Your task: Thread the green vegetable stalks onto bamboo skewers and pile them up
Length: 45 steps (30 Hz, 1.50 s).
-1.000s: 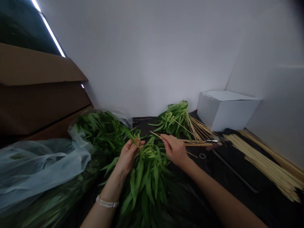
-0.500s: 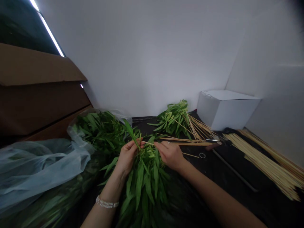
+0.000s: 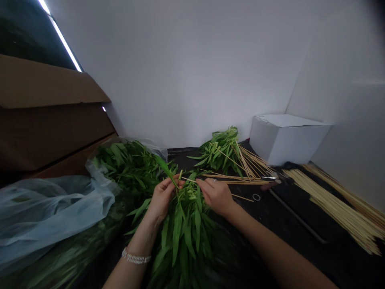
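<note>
A bunch of long green leafy stems (image 3: 183,228) lies in front of me on the black-covered table (image 3: 270,224). My left hand (image 3: 161,196) pinches the cut ends of some stems at the top of the bunch. My right hand (image 3: 215,194) holds a thin bamboo skewer (image 3: 189,179), whose tip points left at the stems between my hands. A pearl bracelet (image 3: 135,257) is on my left wrist.
A plastic bag of more greens (image 3: 120,164) lies at left beside a brown cardboard box (image 3: 45,120). Skewered greens (image 3: 222,150) and loose skewers (image 3: 246,176) lie behind my hands. A pile of bamboo skewers (image 3: 337,204) lies at right, a white box (image 3: 285,138) behind it.
My right hand has moved left from the loose skewers toward my left hand, bringing one skewer up to the stem ends. My left hand has stayed in place.
</note>
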Each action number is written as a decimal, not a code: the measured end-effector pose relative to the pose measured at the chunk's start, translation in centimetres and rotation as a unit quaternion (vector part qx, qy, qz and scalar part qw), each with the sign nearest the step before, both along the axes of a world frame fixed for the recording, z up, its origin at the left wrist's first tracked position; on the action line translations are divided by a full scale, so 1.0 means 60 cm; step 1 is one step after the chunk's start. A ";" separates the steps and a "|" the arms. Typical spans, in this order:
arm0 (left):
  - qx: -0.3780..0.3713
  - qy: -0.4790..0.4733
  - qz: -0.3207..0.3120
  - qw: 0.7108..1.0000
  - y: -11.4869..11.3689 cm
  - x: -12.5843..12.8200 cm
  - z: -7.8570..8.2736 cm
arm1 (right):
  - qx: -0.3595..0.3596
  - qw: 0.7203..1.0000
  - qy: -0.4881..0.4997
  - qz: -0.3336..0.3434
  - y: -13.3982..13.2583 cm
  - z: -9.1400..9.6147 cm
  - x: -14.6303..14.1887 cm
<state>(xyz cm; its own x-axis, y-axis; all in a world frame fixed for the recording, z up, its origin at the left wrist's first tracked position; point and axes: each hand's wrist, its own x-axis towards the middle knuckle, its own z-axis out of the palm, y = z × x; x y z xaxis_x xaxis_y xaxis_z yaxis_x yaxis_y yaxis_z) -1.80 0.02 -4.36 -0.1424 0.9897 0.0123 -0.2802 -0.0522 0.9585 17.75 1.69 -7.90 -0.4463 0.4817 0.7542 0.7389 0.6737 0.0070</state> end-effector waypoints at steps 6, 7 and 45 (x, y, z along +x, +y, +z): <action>0.003 -0.002 0.013 1.000 0.005 -0.005 -0.008 | 0.030 0.999 0.012 0.013 0.000 -0.002 -0.002; 0.001 0.000 0.017 1.000 0.006 -0.005 -0.009 | 0.032 0.999 0.013 0.015 0.000 -0.002 -0.003; -0.014 0.011 0.010 1.000 0.016 -0.011 -0.028 | 0.008 1.000 0.008 0.025 -0.009 -0.008 -0.012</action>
